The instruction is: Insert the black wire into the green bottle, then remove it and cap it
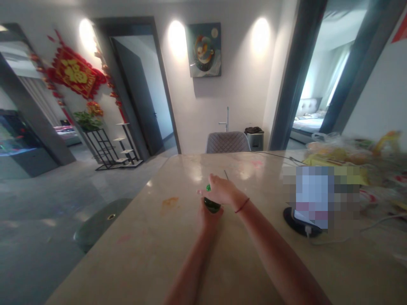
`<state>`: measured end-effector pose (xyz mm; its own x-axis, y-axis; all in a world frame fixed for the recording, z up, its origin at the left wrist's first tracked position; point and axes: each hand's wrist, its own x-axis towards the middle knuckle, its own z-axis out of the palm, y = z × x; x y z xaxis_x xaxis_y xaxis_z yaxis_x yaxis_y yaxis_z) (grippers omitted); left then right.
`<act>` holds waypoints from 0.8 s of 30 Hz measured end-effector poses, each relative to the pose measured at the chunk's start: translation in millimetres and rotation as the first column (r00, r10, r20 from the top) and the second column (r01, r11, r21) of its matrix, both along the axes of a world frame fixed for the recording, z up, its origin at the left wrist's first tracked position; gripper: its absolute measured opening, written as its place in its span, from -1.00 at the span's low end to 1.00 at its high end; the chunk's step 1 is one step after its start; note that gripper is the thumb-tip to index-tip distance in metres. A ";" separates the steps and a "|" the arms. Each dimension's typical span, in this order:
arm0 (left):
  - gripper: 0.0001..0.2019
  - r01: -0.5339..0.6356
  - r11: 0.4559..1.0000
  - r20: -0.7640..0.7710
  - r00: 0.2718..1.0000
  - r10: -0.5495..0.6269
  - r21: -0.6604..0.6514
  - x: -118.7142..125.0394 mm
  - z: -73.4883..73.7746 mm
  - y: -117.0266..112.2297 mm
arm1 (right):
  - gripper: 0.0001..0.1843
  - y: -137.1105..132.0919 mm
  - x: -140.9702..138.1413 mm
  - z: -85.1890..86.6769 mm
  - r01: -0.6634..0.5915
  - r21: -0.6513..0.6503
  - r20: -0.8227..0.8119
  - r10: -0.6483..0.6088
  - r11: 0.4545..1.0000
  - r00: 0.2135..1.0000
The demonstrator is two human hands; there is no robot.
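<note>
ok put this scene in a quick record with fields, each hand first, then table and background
left hand: around a dark green vessel
right hand: over the dark green vessel, small bright green object at its fingers, grip unclear
bracelet: red cord, right wrist
table: beige, orange-brown stain left of the hands
across table: gray quilted chair
back wall: painting

Cup (213, 206): v. dk grn. Small bit (208, 187) above: brt grn. Wristband (242, 205): dk red. Table (152, 267): beige, faint mottling, w/ orange-brn stain (169, 204) & pinkish smudge (123, 239). Stool (98, 222): dk grn, gold-ish spot on top. Chair (228, 142): grey, diamond-quilt patt. Charger (291, 218): blk; cable (337, 241): wht. Hanging (76, 72): red w/ gold char. Pic (205, 50): dk teal bkgd, orange/wht in ctr, pale disc top R. Door (135, 89): dk grey. Plant (87, 121): grn; stand (103, 146): blk. Floor (79, 190): grey.
</note>
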<state>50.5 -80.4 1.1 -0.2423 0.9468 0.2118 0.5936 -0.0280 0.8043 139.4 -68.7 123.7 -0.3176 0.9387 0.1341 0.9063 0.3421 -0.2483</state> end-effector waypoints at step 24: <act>-0.38 0.064 0.998 -0.062 0.996 -0.064 -0.003 9.3 3.4 -11.5 | -0.09 -14.8 16.6 10.6 -0.176 -0.132 0.007 0.179 0.975 0.984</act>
